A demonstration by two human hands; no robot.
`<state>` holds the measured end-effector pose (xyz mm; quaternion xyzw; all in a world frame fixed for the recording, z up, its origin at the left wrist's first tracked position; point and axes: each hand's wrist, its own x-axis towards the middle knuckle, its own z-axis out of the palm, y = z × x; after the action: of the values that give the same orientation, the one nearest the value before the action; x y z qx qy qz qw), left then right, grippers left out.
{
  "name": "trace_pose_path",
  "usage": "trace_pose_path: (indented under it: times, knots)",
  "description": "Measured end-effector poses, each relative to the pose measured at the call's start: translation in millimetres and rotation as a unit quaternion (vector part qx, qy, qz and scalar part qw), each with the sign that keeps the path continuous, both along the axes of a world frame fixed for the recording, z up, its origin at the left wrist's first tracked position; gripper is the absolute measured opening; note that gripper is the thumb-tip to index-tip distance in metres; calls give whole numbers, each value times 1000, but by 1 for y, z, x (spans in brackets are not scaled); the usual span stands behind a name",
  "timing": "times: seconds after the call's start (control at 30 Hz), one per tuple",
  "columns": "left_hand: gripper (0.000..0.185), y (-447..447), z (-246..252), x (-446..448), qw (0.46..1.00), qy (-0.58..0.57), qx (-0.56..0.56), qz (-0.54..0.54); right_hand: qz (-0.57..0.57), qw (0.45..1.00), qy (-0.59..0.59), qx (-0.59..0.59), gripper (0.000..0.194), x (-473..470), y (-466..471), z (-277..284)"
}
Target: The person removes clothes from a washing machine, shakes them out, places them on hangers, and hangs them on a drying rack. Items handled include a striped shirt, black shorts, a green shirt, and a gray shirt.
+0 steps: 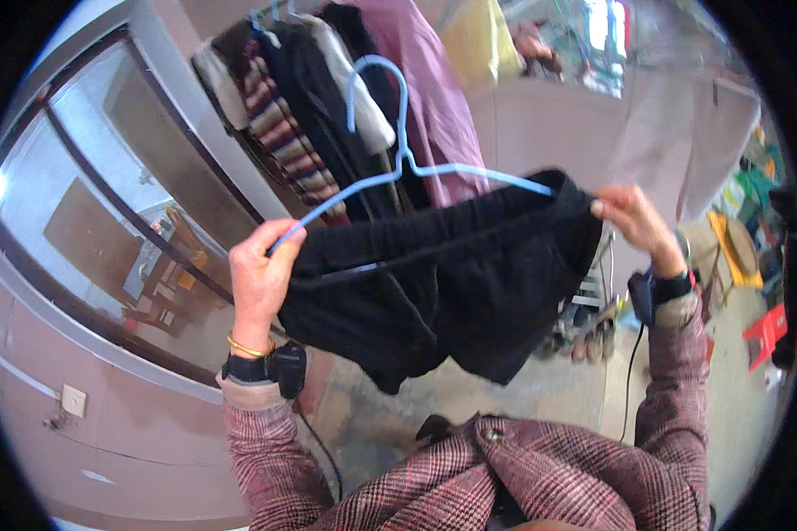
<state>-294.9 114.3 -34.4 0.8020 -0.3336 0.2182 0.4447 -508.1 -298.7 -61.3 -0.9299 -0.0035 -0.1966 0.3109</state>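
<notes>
Black shorts [438, 279] with an elastic waistband are stretched wide between my two hands. A light blue hanger [402, 159] rises above them, its hook upward; its right arm passes into the waistband at the right corner. My left hand [262, 272] pinches the hanger's left end together with the left corner of the waistband. At the other side, my right hand [637, 222] grips the right corner of the waistband between thumb and fingers. The hanger's right tip is hidden inside the shorts.
Behind the hanger hang several garments, among them a striped knit [285, 133] and a pink garment [432, 99]. A glazed window with a dark frame [139, 226] is on the left. Shoes [584, 345] and a red stool [765, 335] stand on the floor at right.
</notes>
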Motion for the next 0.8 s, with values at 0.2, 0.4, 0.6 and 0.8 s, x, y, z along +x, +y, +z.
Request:
trace_pose_path:
  times: [0.2,0.4,0.6,0.8]
  knots:
    - [16,-8,-10,4,995,-24,-25,-89,39,995,-24,-86,27,-42,54,26]
    - [14,-2,-12,45,986,35,-14,-163,-43,990,-85,-103,24,-5,82,31]
    - [15,50,21,152,971,-23,-87,-221,-121,968,-198,-93,31,56,120,72]
    - [57,59,-72,231,815,295,-397,-301,-133,954,-258,-76,31,84,160,106]
